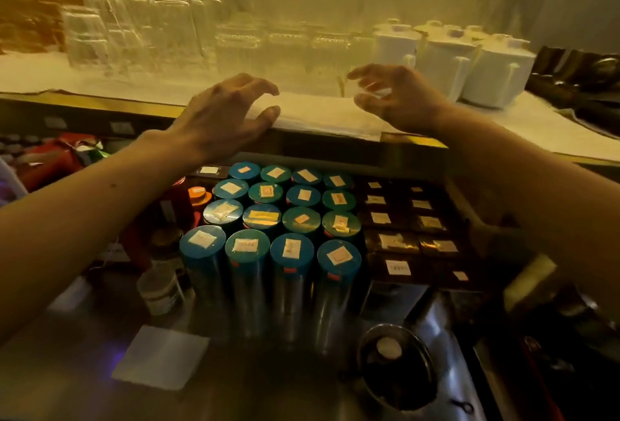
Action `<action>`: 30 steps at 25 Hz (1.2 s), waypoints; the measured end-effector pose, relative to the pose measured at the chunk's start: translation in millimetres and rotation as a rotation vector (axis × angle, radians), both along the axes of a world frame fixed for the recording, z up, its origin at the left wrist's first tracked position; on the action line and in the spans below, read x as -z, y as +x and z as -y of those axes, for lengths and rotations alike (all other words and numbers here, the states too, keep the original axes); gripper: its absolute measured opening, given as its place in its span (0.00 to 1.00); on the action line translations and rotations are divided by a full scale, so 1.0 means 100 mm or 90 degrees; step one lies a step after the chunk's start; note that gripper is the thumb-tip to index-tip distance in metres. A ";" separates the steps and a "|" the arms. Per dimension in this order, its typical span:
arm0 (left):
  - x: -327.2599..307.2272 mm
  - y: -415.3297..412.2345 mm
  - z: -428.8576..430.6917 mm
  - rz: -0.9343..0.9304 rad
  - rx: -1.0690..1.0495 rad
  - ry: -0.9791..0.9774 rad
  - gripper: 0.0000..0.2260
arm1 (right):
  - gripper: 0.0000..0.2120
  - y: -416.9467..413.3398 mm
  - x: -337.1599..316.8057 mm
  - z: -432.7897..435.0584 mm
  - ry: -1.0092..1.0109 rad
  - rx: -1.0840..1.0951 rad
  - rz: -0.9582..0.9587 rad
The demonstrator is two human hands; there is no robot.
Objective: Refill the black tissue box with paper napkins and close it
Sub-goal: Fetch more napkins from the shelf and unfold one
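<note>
Both my hands are raised over the front edge of a raised shelf covered with a white cloth (322,115). My left hand (224,115) hovers with its fingers spread and curled, holding nothing. My right hand (399,98) faces it, fingers apart, also holding nothing. A single white paper napkin (161,357) lies flat on the dark counter near the bottom left. No black tissue box can be made out in this view.
Rows of clear glasses (161,28) and white lidded pots (446,55) stand on the shelf. Below it, several teal-lidded tins (278,219) and dark labelled boxes (409,229) fill the counter. A small jar (161,289) and a round dark drain (396,367) lie nearer.
</note>
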State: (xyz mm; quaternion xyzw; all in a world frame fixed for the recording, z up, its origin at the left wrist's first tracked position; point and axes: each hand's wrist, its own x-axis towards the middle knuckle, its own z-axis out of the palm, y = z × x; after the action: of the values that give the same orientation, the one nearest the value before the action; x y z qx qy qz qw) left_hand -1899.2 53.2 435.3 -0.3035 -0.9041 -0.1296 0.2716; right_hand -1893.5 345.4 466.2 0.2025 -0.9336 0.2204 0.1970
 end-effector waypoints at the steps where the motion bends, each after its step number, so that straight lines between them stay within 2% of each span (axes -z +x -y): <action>1: 0.00 -0.07 0.01 0.033 0.005 -0.015 0.21 | 0.17 -0.12 -0.03 -0.06 0.007 -0.021 0.022; 4: -0.07 -0.18 0.08 0.119 -0.008 -0.032 0.25 | 0.16 -0.38 -0.15 -0.27 0.035 -0.056 0.149; 6: -0.12 -0.19 0.11 0.130 -0.013 -0.019 0.26 | 0.16 -0.49 -0.17 -0.39 0.054 -0.074 0.243; 9: -0.15 -0.14 0.19 0.156 -0.010 0.015 0.24 | 0.18 -0.61 -0.20 -0.52 0.037 -0.111 0.305; 16: -0.17 -0.12 0.30 0.205 -0.025 0.106 0.20 | 0.21 -0.72 -0.21 -0.62 0.032 -0.165 0.357; 23: -0.17 -0.15 0.27 0.170 0.026 0.149 0.08 | 0.21 -0.79 -0.21 -0.68 0.009 -0.222 0.366; 26: -0.17 -0.18 0.23 0.152 0.043 0.150 0.09 | 0.19 -0.80 -0.20 -0.67 -0.005 -0.216 0.354; 30: -0.20 -0.19 0.24 0.205 0.060 0.145 0.14 | 0.20 -0.83 -0.18 -0.69 -0.025 -0.233 0.350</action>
State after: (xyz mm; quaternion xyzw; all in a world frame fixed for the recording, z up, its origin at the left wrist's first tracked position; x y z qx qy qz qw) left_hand -1918.0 29.6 455.2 -0.2881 -0.9002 -0.2901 0.1500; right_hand -1976.7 414.5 484.2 0.2958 -0.8956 0.3164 -0.1016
